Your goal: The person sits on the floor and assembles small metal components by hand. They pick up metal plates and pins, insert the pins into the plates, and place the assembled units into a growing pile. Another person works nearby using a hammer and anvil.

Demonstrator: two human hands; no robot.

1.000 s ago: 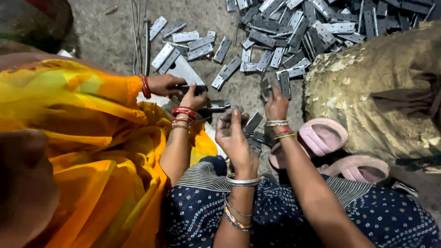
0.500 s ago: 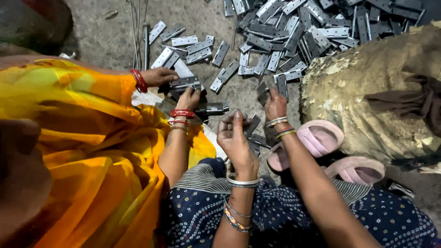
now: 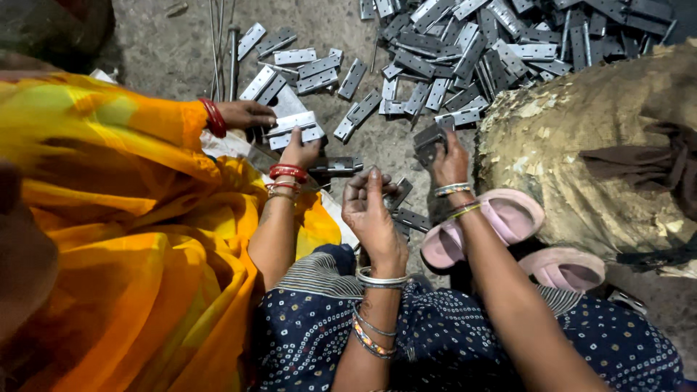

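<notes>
My left hand [image 3: 372,214], silver bangles at the wrist, is raised palm-up over my lap with its fingers curled on a small metal hinge [image 3: 398,193]. My right hand [image 3: 451,163] reaches forward and grips a grey folded hinge [image 3: 430,136] at the near edge of a big pile of steel hinges [image 3: 472,51] on the ground. More loose hinges [image 3: 414,218] lie just under my left hand.
A co-worker in yellow sits on my left; one of their red-bangled hands [image 3: 247,114] and the other [image 3: 299,152] hold stacked hinges [image 3: 294,127] beside a dark metal block [image 3: 334,167]. Thin rods [image 3: 232,51] lie far left. A tan sack [image 3: 581,145] and pink sandals [image 3: 508,218] are at the right.
My hands stay almost where they were. The co-worker's hands have shifted slightly and now rest on a pale stack of hinges.
</notes>
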